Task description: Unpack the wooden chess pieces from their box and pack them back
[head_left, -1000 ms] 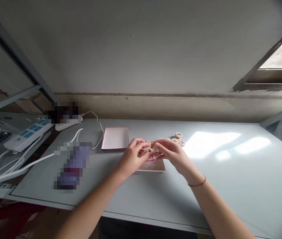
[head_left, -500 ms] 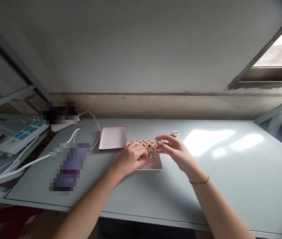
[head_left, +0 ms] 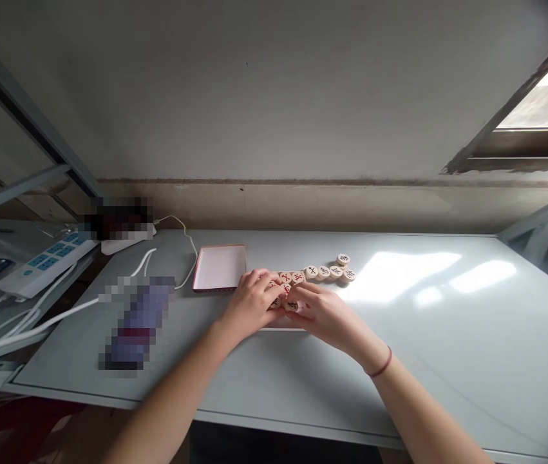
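Note:
A shallow box [head_left: 281, 327] lies on the table under both hands, with several round wooden xiangqi pieces in rows in it. Red characters mark the pieces at its back, such as one xiangqi piece [head_left: 297, 278]. My left hand [head_left: 253, 301] curls over the box's left side, its thumb and fingers closed around a piece in the front row and hiding others. From the right, my right hand [head_left: 324, 312] pinches a black-marked xiangqi piece [head_left: 292, 307] close to the left fingertips. Beyond the box, more black-marked pieces [head_left: 323, 272] form a line on the table.
The box lid [head_left: 220, 267] lies inside up, left of the box. Farther left are a blurred purple object [head_left: 141, 322], white cables [head_left: 75, 310] and a power strip [head_left: 49, 261]. One piece [head_left: 343, 259] sits behind the line. A wall [head_left: 274, 116] borders the table.
My right hand has moved from the line of loose pieces left and nearer, over the box, uncovering the line. My left hand stays over the box's left side. The view shifted slightly.

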A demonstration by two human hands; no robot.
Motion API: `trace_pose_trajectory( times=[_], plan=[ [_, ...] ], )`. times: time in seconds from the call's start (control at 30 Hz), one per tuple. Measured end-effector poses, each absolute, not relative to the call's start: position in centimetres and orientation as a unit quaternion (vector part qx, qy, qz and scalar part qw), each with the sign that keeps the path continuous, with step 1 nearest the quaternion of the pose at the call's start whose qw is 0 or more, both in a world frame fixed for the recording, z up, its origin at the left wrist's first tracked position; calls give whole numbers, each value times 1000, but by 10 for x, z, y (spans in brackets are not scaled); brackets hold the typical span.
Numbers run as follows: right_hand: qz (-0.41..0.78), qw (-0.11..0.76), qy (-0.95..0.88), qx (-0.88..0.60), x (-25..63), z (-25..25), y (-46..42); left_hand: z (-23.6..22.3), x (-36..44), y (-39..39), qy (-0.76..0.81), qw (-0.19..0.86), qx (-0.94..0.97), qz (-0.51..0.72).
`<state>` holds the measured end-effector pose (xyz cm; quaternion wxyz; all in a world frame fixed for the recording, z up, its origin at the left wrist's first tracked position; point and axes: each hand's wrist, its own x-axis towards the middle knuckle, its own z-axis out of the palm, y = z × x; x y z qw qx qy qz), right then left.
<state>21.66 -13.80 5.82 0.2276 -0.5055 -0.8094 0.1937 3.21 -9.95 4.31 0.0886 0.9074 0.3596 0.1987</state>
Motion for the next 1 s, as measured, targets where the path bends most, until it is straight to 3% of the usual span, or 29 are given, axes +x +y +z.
trace_pose_trajectory(
  times=[0.4,1.0],
  plan=[
    [95,225,-841,-482,211,43,-138,39,33,-100,373,98,904,185],
    [69,152,-838,-520,217,42,-136,38,27,-100,370,140,901,179]
  ],
)
